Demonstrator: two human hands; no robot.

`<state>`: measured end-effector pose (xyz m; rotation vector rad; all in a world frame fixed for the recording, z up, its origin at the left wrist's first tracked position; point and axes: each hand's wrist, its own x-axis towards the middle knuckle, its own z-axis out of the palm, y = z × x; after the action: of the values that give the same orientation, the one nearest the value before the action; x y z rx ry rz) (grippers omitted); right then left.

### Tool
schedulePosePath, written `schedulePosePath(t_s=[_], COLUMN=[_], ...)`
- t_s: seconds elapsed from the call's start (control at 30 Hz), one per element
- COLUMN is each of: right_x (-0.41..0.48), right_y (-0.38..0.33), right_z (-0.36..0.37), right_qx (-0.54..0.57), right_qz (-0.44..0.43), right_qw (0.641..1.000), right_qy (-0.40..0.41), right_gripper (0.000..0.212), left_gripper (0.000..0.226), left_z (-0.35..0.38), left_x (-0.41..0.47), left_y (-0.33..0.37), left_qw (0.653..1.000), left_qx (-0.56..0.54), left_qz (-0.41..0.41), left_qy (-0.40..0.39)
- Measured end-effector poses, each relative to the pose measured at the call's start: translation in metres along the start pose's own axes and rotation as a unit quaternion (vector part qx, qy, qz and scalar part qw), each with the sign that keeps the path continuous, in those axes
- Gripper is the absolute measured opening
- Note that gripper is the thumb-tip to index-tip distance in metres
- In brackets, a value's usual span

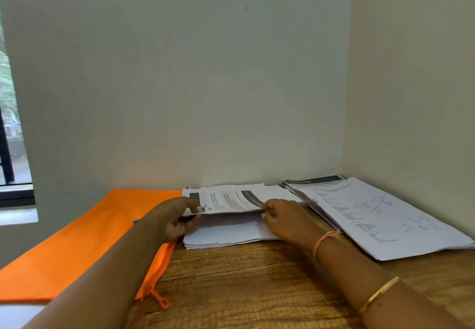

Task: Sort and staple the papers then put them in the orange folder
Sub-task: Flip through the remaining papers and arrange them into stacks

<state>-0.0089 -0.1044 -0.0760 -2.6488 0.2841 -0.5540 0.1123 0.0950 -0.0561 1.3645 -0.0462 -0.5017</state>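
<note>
Orange folder [77, 238] lay flat on the left, zipper along its right edge. White paper stack [226, 235] sat right beside it, top sheets [231, 200] lifted; 2nd pile [372, 218] further right.

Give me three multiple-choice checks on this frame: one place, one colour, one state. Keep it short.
1. Where is the folder relative to the middle stack of papers?
A) right of it B) left of it C) on top of it

2. What colour is the zip on the folder?
A) orange B) black C) green

3. What state are the top sheets of that stack in?
A) flat, untouched B) inside the folder C) lifted by both hands

Answers:
1 B: the folder lies left of the stack.
2 A: the zip matches the orange fabric.
3 C: the left hand and right hand pinch their near edge, raised above the stack.
</note>
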Motion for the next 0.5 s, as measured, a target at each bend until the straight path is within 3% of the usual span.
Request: schedulePosePath(t_s=[0.23, 0.37, 0.5], right_x=[-0.002, -0.001, 0.005], right_y=[-0.004, -0.006, 0.005], right_z=[-0.002, -0.002, 0.000], right_qx=[-0.044, -0.052, -0.031], right_qz=[-0.036, -0.066, -0.067], right_qw=[0.997, 0.991, 0.988], right_qy=[0.053, 0.105, 0.135], right_gripper=[0.034, 0.037, 0.046], left_gripper=[0.019, 0.008, 0.010], left_z=[-0.004, -0.004, -0.006], left_x=[-0.003, -0.008, -0.006], left_y=[0.000, 0.002, 0.006], left_qw=[0.999, 0.996, 0.997], left_qx=[0.036, 0.060, -0.008], left_qz=[-0.036, -0.063, -0.051], left_qy=[-0.002, -0.026, -0.055])
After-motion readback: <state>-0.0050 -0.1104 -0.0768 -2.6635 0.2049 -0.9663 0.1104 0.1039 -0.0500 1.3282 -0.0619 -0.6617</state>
